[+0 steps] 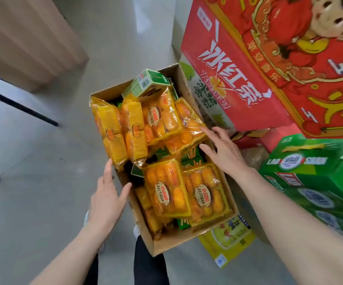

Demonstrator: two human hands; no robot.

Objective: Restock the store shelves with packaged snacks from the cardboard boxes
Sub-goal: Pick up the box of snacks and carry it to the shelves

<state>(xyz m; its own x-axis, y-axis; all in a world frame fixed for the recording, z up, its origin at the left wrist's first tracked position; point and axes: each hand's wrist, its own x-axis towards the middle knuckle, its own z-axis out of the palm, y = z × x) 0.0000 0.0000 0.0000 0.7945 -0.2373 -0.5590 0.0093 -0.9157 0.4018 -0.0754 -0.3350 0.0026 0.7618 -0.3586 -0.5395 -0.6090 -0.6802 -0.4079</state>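
Note:
An open cardboard box stands on the floor below me, filled with several yellow packs of small cakes and green snack boxes. My left hand hovers at the box's left wall with fingers spread and straight, fingertips near a standing yellow pack. My right hand reaches over the right side of the box, fingers extended, with the fingertips touching a tilted yellow pack. Neither hand holds anything.
Stacked drink cartons crowd the right: a large red one, a green one, and a yellow one under the box's corner. A wooden counter side and black bars lie to the left. Grey floor spreads left.

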